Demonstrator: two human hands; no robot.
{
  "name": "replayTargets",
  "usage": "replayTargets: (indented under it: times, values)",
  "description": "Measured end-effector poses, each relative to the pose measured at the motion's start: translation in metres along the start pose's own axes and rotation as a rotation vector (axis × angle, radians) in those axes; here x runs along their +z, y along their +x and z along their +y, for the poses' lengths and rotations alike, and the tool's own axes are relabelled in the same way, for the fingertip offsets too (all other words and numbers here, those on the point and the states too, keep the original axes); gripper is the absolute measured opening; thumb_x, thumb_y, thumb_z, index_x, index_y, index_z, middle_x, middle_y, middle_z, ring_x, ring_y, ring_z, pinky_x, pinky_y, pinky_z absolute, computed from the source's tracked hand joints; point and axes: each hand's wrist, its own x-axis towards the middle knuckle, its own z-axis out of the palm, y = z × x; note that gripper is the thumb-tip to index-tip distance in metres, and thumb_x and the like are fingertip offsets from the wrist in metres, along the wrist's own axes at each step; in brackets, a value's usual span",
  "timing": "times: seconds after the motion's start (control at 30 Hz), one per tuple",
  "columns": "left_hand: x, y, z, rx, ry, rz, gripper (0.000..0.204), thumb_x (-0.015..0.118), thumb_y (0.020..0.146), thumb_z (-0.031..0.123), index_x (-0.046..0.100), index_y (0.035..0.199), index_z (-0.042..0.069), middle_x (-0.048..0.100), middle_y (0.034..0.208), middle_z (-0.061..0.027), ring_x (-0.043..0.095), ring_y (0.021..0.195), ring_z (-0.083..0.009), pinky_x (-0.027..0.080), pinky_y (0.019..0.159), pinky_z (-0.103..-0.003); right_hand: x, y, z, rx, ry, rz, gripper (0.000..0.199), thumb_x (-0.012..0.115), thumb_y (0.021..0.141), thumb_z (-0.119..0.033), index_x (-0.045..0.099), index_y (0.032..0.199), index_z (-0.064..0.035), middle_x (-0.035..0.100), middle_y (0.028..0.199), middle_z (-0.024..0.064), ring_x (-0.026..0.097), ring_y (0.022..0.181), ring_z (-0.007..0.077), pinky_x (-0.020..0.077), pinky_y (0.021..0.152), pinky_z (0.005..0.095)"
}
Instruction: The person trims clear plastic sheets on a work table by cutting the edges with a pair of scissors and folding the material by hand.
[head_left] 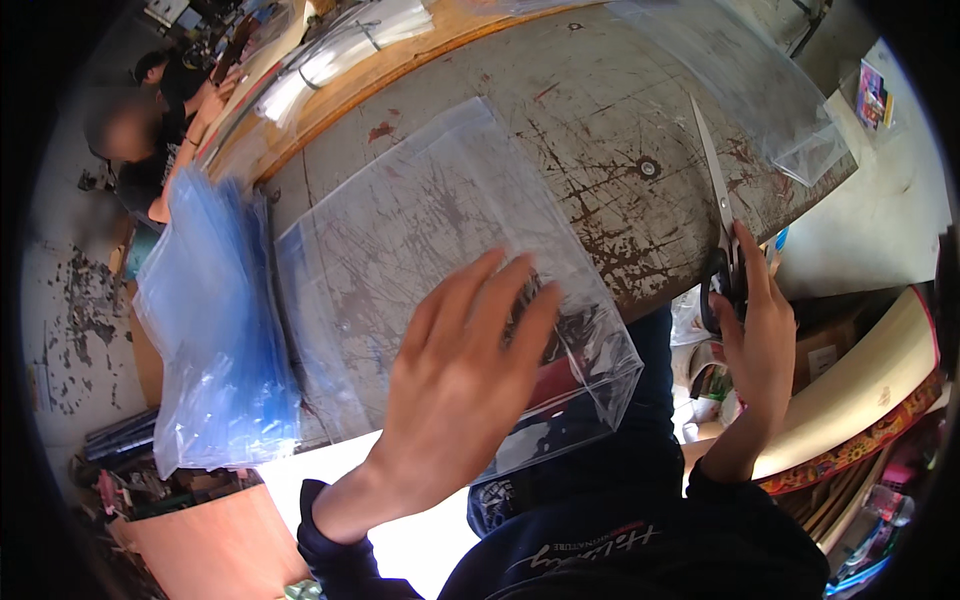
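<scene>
A clear plastic bag (410, 205) lies flat on the worn grey tabletop (600, 120), its near end reaching past the edge by my lap. Over its near part is my left hand (455, 365), palm down with the fingers spread and slightly blurred. Whether the fingertips touch the plastic, I cannot tell. At the table's right edge my right hand (765, 345) has its thumb and fingers around the black handles of a pair of scissors (721, 195). The blades point away from me, across the tabletop, nearly closed.
A thick pile of bluish plastic bags (210, 320) droops over the table's left edge. More clear plastic (740, 80) lies at the far right. Bundled clear strips (345, 55) rest along a wooden edge at the back. Another person (150, 150) sits at far left.
</scene>
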Motion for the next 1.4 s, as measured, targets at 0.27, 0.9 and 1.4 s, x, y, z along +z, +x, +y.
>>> replayTargets:
  times: [0.27,0.9,1.4]
  values:
    - [0.054,0.062,-0.03,0.387,-0.578,-0.162,0.028,0.064,0.073,0.014,0.06,0.1,0.014,0.053,0.098,-0.0026,0.05,0.097,-0.0215,0.043,0.08,-0.036,0.006,-0.032,0.036,0.207,0.972,-0.341,0.061,0.06,0.072,0.006,0.037,0.128,-0.0042,0.051,0.084,0.0032,0.05,0.076,0.0094,0.0439,0.065,0.0213]
    - [0.069,0.108,-0.043,0.627,-0.537,-0.024,0.015,0.062,0.073,0.016,0.058,0.084,0.007,0.053,0.086,-0.0035,0.053,0.084,-0.0236,0.042,0.074,-0.037,-0.014,-0.045,0.029,0.206,0.693,-0.429,0.061,0.077,0.059,-0.01,0.045,0.11,-0.0022,0.048,0.079,0.0014,0.046,0.068,0.0085,0.0391,0.064,0.0238]
    - [0.032,0.155,-0.016,0.541,-0.269,-0.666,0.01,0.064,0.07,0.009,0.057,0.069,0.003,0.055,0.073,-0.007,0.055,0.078,-0.0203,0.044,0.065,-0.035,-0.023,-0.06,0.008,0.076,0.051,-0.154,0.045,0.078,0.053,-0.001,0.058,0.093,-0.0032,0.054,0.073,0.0049,0.052,0.061,0.0118,0.0404,0.053,0.0244]
